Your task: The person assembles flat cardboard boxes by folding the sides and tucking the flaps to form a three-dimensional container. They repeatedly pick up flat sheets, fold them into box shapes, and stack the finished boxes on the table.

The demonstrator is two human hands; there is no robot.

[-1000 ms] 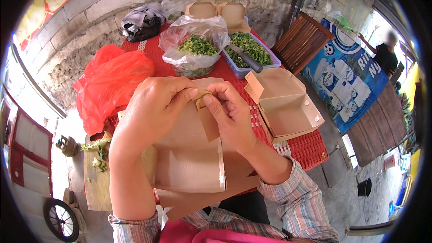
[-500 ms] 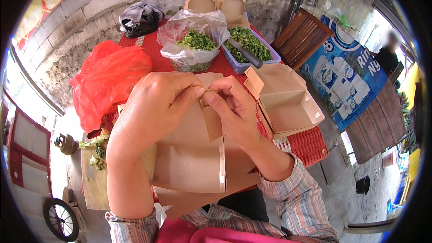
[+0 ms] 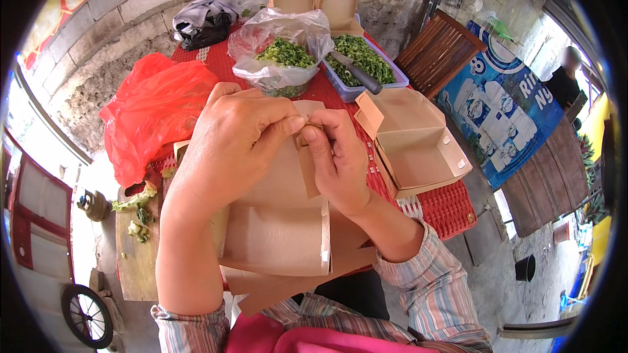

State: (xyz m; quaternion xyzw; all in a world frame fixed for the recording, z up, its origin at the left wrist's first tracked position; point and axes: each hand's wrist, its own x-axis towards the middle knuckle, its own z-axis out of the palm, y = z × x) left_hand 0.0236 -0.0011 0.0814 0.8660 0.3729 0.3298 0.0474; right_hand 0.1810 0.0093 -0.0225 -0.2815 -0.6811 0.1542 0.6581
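A brown cardboard box (image 3: 275, 238) lies unfolded in front of me, its shallow base nearest and its lid panel spreading away. At the lid's far edge my left hand (image 3: 239, 137) is closed, thumb and fingers pinching a small piece of the cardboard. Right beside it, my right hand (image 3: 339, 160) pinches the same spot, fingertips almost touching the left thumb. A side flap (image 3: 307, 173) hangs below the right fingers. The exact fold between the fingertips is hidden. Under the box lie more flat cardboard sheets (image 3: 281, 287).
An assembled open box (image 3: 428, 153) stands at right on the red woven table (image 3: 451, 212). Behind are a clear bag of chopped greens (image 3: 281, 55), a tub of greens (image 3: 363, 65) with a knife (image 3: 356, 73) across it. A red plastic bag (image 3: 154, 114) and vegetable scraps (image 3: 139, 229) are at left.
Both hands have shifted slightly, the right one turning a little toward the left while they keep pinching the cardboard. The box has hardly moved.
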